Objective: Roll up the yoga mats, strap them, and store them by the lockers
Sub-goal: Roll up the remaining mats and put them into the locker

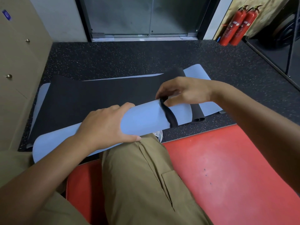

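A rolled-up light blue yoga mat (142,117) lies across my knee, tilted up to the right. My left hand (103,125) grips the roll around its middle. A black strap (168,114) loops around the roll near its right end, and my right hand (180,93) pinches the strap at the top of the roll. Behind the roll, a second mat (97,98) lies flat on the floor, black side up with blue edges showing, and its right end is partly curled.
Beige lockers (17,65) stand along the left. Two red fire extinguishers (237,25) lean at the back right beside a dark rack (279,46). A glass door (142,18) is straight ahead. I kneel on a red mat (219,168) over speckled black flooring (129,57).
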The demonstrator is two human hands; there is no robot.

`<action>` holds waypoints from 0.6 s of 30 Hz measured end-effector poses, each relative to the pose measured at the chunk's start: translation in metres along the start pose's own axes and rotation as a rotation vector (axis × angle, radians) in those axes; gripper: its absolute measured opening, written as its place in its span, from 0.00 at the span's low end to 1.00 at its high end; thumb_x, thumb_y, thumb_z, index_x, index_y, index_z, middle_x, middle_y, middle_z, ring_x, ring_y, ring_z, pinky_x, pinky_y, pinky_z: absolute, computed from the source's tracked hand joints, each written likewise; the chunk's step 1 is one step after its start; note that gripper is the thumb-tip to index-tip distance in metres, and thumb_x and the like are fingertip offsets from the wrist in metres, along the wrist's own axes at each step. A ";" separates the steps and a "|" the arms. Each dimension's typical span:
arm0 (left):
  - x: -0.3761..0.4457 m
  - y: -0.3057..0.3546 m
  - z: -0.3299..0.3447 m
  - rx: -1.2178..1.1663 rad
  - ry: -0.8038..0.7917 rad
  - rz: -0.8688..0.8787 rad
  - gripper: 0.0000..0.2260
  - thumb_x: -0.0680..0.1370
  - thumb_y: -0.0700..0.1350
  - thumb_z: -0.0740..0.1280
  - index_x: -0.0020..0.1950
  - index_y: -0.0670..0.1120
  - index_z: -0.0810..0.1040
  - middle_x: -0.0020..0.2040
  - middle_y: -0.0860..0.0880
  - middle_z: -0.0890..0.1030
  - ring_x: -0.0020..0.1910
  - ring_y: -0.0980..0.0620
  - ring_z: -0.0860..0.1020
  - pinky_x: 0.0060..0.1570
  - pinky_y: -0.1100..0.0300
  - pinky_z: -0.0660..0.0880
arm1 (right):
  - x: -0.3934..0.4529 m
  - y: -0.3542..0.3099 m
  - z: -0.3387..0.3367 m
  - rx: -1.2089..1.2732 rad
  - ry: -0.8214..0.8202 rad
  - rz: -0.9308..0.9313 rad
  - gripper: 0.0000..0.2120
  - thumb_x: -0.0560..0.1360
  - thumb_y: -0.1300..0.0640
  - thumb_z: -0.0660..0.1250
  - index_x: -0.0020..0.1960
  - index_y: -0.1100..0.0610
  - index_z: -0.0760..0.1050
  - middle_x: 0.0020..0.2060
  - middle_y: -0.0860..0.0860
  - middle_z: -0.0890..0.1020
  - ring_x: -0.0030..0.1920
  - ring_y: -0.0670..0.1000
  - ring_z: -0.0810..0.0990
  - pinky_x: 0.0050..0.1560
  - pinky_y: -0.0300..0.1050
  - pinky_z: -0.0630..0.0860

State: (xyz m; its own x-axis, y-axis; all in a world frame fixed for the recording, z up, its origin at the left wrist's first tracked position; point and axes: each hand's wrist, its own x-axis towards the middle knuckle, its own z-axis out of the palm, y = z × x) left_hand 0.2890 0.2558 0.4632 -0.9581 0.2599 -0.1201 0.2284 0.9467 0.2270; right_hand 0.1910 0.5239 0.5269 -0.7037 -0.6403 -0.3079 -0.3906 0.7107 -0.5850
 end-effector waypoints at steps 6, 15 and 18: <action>-0.001 0.001 -0.001 0.008 -0.006 0.007 0.41 0.64 0.79 0.66 0.72 0.68 0.56 0.61 0.57 0.77 0.56 0.47 0.79 0.48 0.51 0.72 | 0.015 0.001 -0.022 0.056 -0.046 0.042 0.10 0.76 0.55 0.76 0.57 0.51 0.83 0.50 0.44 0.87 0.54 0.44 0.85 0.62 0.39 0.77; -0.001 0.002 0.004 -0.031 0.005 -0.009 0.42 0.63 0.79 0.66 0.72 0.68 0.57 0.59 0.58 0.77 0.55 0.48 0.79 0.50 0.50 0.74 | 0.016 0.048 -0.003 0.279 0.026 0.215 0.17 0.81 0.44 0.64 0.61 0.54 0.82 0.59 0.48 0.85 0.63 0.48 0.81 0.49 0.33 0.77; -0.001 -0.003 0.004 -0.128 -0.016 -0.038 0.42 0.62 0.79 0.67 0.71 0.68 0.58 0.61 0.59 0.77 0.56 0.48 0.78 0.50 0.49 0.75 | 0.009 0.043 0.003 0.592 0.044 0.219 0.27 0.84 0.40 0.54 0.67 0.59 0.78 0.62 0.53 0.83 0.63 0.52 0.82 0.52 0.38 0.82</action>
State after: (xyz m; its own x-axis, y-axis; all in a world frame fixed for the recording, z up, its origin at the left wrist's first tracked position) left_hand 0.2898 0.2536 0.4591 -0.9626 0.2281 -0.1463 0.1669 0.9244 0.3429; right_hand 0.1700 0.5481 0.4967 -0.7589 -0.4764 -0.4439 0.1510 0.5344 -0.8316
